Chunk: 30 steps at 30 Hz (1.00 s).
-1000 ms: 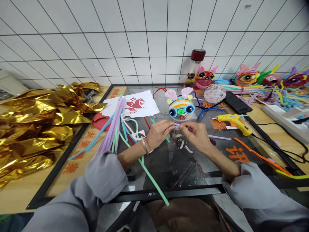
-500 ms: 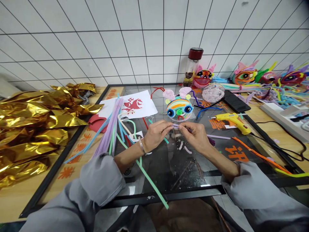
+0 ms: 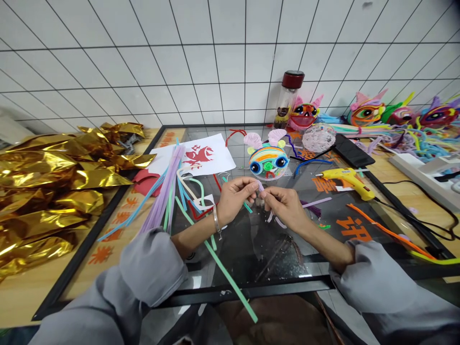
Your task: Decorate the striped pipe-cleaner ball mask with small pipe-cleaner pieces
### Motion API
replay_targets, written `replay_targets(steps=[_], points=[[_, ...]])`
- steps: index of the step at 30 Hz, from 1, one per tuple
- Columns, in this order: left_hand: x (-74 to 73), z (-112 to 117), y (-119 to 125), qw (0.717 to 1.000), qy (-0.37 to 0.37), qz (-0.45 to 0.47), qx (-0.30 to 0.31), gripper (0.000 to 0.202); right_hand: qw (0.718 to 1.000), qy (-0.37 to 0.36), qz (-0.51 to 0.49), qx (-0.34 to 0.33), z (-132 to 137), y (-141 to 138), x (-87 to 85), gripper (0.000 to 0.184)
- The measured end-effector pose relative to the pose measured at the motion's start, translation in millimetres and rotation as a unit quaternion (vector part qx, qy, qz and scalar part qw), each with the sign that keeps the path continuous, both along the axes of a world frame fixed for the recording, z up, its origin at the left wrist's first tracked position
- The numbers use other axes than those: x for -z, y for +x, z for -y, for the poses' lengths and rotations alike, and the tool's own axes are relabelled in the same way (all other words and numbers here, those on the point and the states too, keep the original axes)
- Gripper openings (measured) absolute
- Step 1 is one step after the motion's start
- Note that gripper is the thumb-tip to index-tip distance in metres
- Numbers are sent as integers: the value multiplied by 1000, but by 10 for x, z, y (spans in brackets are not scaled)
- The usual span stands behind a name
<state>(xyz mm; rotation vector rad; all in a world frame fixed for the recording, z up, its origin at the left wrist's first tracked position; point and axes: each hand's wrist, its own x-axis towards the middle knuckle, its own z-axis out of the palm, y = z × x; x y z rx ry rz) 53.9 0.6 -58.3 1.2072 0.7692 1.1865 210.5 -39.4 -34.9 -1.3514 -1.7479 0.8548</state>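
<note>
Pinched between the fingertips of my left hand (image 3: 234, 197) and right hand (image 3: 287, 205), a purple strip (image 3: 260, 185) sits just this side of a toy head (image 3: 268, 155), seemingly part-shaped and unattached. That head already has ears (image 3: 253, 140), eyes (image 3: 256, 167) and nose (image 3: 268, 166). Orange lettering (image 3: 354, 229) reads 讯; the bottle label (image 3: 282, 112) is illegible.

There was one striped animal head (image 3: 268, 157). In front of it were one left hand (image 3: 233, 201) and one right hand (image 3: 285, 206), two in all. Behind it and to its right were one bottle (image 3: 286, 102) and four more animal heads (image 3: 304, 115); to its right, one pale ball (image 3: 318, 138), one phone (image 3: 354, 151), one glue gun (image 3: 347, 179) and one power strip (image 3: 419, 176). To its left were one white sheet (image 3: 223, 154) and lilac strips (image 3: 163, 194) too overlapped to count.
</note>
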Motion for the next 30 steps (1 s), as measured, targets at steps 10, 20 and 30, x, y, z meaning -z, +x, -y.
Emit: replay_targets(steps=[10, 20, 30], points=[[-26, 29, 29, 998, -43, 8, 54, 34, 998, -46, -40, -15, -23, 3, 109, 37], [-55, 26, 18, 993, -96, 44, 51, 41, 989, -75, -124, -12, -29, 19, 87, 38], [-19, 26, 30, 995, -78, 20, 63, 40, 990, -85, -109, -14, -33, 30, 102, 36]])
